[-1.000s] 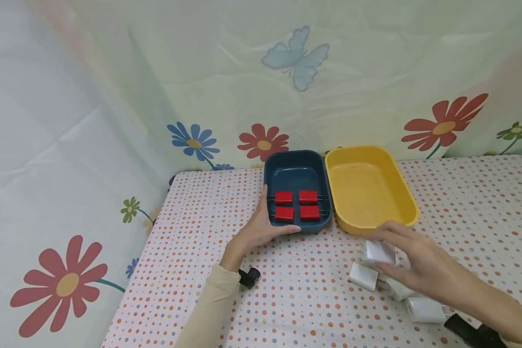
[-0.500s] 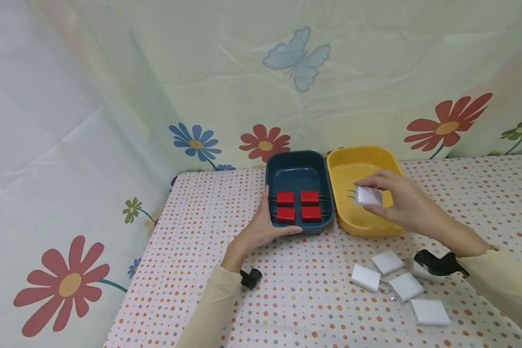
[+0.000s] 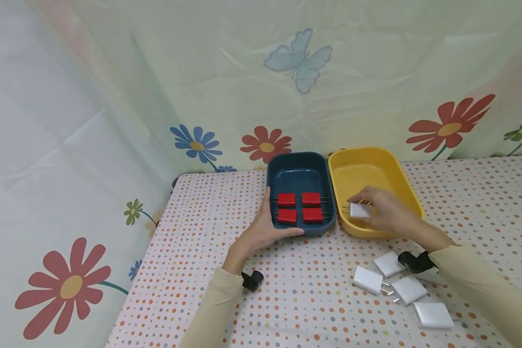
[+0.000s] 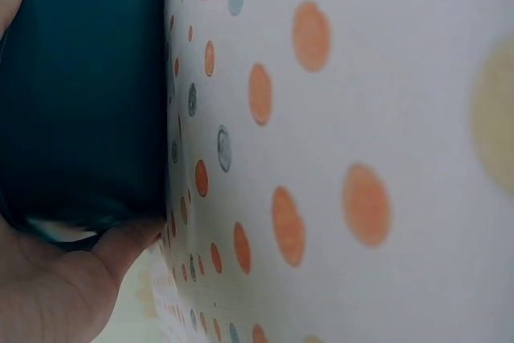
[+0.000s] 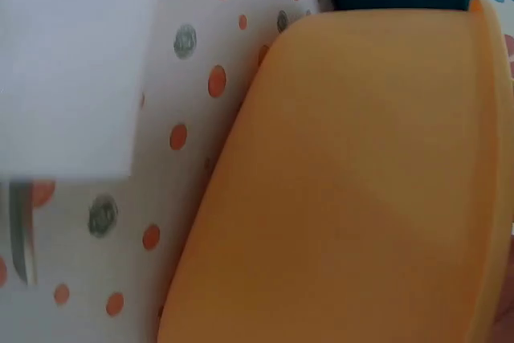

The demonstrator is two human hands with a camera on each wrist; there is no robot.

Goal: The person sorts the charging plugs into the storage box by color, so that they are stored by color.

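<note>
My left hand (image 3: 261, 233) holds the near left corner of a dark blue tray (image 3: 297, 178), fingers along its left side and thumb across its front. Several red plug adapters (image 3: 287, 216) with metal prongs lie in two rows inside. In my right hand (image 3: 387, 210) a white plug adapter (image 3: 360, 210) is pinched, low inside the yellow tray (image 3: 358, 174), near its left front, prongs pointing left. Whether it touches the bottom I cannot tell. The left wrist view shows the blue tray's outer wall (image 4: 88, 102); the right wrist view shows the yellow tray's wall (image 5: 345, 182).
Several white plug adapters (image 3: 368, 280) lie loosely on the dotted tablecloth (image 3: 313, 290), in front of the yellow tray; my right forearm passes over part of this group. The two trays stand side by side against the flowered backdrop (image 3: 226, 87).
My right hand has lifted a white plug adapter from the loose group, carried it up over the yellow tray, then lowered it inside. My left hand has stayed on the blue tray.
</note>
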